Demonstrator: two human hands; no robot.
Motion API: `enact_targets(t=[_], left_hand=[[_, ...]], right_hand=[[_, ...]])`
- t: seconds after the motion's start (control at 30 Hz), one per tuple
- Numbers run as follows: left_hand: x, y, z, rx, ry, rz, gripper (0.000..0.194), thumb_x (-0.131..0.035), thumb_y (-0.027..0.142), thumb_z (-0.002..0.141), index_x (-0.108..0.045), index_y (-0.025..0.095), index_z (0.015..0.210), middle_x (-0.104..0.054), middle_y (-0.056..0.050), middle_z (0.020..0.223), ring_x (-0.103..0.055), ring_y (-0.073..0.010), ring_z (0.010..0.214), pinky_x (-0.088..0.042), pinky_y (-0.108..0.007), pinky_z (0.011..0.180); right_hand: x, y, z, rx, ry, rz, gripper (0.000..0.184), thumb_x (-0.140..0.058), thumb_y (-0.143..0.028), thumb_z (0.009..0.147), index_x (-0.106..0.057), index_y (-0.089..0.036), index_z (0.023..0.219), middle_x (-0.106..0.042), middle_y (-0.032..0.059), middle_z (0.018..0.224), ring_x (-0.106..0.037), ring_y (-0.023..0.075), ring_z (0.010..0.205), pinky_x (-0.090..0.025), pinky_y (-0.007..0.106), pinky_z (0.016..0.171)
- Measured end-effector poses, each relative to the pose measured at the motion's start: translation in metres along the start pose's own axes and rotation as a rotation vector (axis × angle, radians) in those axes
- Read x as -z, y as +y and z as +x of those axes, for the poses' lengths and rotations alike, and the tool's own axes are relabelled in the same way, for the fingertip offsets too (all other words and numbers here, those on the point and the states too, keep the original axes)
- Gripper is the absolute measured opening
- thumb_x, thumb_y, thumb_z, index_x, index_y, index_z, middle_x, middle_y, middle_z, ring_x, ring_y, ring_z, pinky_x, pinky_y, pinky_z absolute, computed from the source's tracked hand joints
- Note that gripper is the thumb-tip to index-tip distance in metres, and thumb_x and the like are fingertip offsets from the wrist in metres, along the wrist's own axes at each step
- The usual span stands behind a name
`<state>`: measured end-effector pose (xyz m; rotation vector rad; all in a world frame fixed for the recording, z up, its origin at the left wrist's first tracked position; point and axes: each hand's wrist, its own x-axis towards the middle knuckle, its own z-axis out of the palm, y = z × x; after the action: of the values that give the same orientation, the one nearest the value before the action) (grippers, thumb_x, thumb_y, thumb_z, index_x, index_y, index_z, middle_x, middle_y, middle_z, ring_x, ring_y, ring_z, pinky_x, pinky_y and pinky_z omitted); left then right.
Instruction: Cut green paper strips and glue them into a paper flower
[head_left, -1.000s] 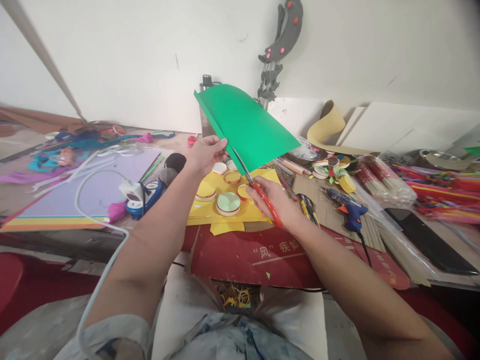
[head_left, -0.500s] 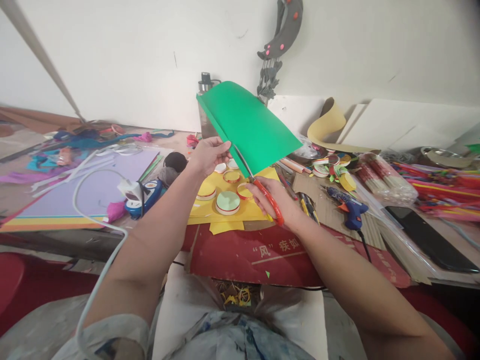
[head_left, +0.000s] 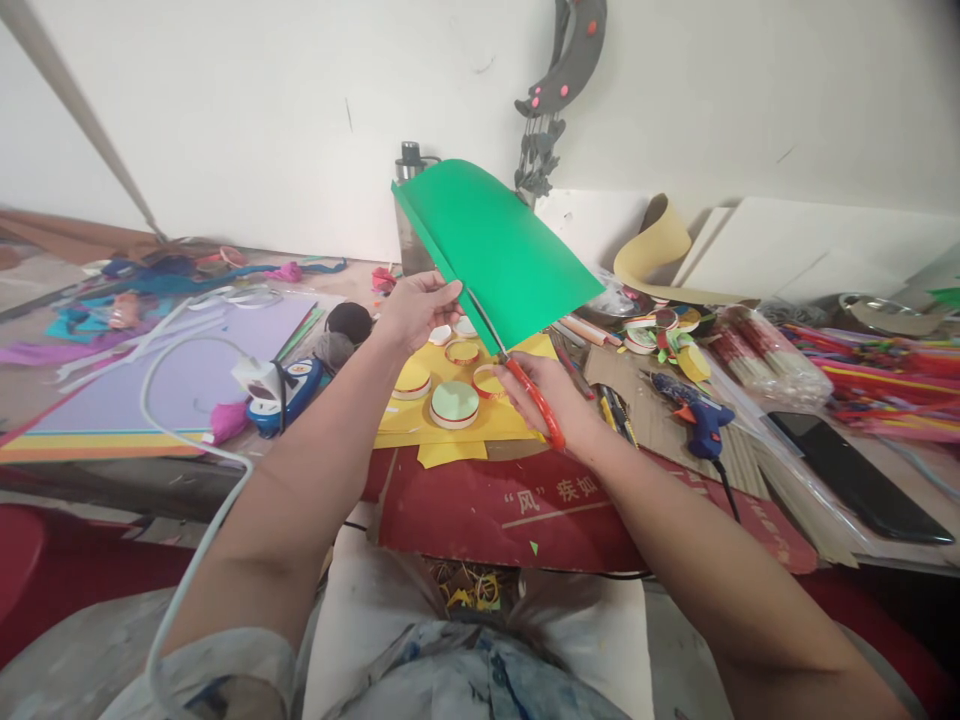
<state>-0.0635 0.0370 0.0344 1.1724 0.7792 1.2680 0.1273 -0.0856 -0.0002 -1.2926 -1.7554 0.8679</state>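
A sheet of green paper [head_left: 502,235] is held up over the table, its left edge pinched between the thumb and fingers of my left hand [head_left: 421,308]. My right hand [head_left: 549,398] grips red-handled scissors [head_left: 534,398]. Their blades lie along the paper near its left edge, pointing up toward my left thumb. Below the paper, several round paper discs and rings, among them a light green disc [head_left: 454,402] with a red-and-white rim, rest on yellow paper [head_left: 450,452].
To the right lie utility knives [head_left: 619,412], a blue glue gun [head_left: 705,420] and a black phone [head_left: 859,480]. A bottle [head_left: 409,225] stands behind the paper. At left are a blue power strip [head_left: 289,400] with a white cable and lilac sheets [head_left: 161,385]. Red cardboard [head_left: 465,515] covers the front edge.
The green paper, my hands and the scissors have shifted very slightly up and right, then stayed almost still. Both hands keep their grip.
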Motion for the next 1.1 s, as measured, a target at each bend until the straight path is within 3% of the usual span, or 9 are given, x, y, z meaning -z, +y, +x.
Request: enact_targets(t=[0.47, 0.73, 0.97, 1.1], left_hand=[[0.002, 0.003, -0.001, 0.034, -0.027, -0.015, 0.035, -0.086, 0.018, 0.084, -0.054, 0.017, 0.070, -0.062, 0.004, 0.055, -0.063, -0.0090, 0.048, -0.055, -0.019, 0.053], [0.001, 0.009, -0.002, -0.012, 0.111, -0.027, 0.045, -0.088, 0.023, 0.083, -0.047, 0.019, 0.067, -0.055, 0.007, 0.049, -0.055, -0.0067, 0.041, -0.053, -0.020, 0.050], [0.004, 0.007, -0.001, 0.047, 0.037, -0.005, 0.045, -0.093, 0.028, 0.078, -0.050, 0.018, 0.068, -0.061, 0.004, 0.051, -0.062, -0.0086, 0.044, -0.051, -0.018, 0.048], [0.004, 0.008, 0.000, 0.033, 0.065, 0.026, 0.047, -0.095, 0.027, 0.075, -0.049, 0.018, 0.067, -0.058, 0.005, 0.049, -0.060, -0.0079, 0.042, -0.051, -0.017, 0.048]], right_hand=[[0.001, -0.001, 0.000, 0.021, 0.008, -0.031, 0.030, -0.056, -0.051, 0.089, -0.050, -0.024, 0.077, -0.043, -0.0041, 0.056, -0.045, 0.0146, 0.054, -0.032, 0.027, 0.052], [0.001, -0.005, 0.001, 0.065, 0.006, -0.035, 0.038, -0.059, -0.056, 0.088, -0.050, -0.023, 0.073, -0.041, -0.0046, 0.059, -0.040, 0.0119, 0.056, -0.029, 0.026, 0.052], [-0.003, -0.001, 0.002, -0.070, -0.007, 0.024, 0.047, -0.066, -0.066, 0.087, -0.048, -0.024, 0.075, -0.047, -0.0049, 0.059, -0.043, 0.0106, 0.047, -0.033, 0.024, 0.044], [0.001, 0.002, 0.004, -0.106, -0.039, 0.012, 0.048, -0.065, -0.068, 0.088, -0.052, -0.023, 0.076, -0.052, -0.0030, 0.059, -0.047, 0.0116, 0.045, -0.034, 0.025, 0.042]])
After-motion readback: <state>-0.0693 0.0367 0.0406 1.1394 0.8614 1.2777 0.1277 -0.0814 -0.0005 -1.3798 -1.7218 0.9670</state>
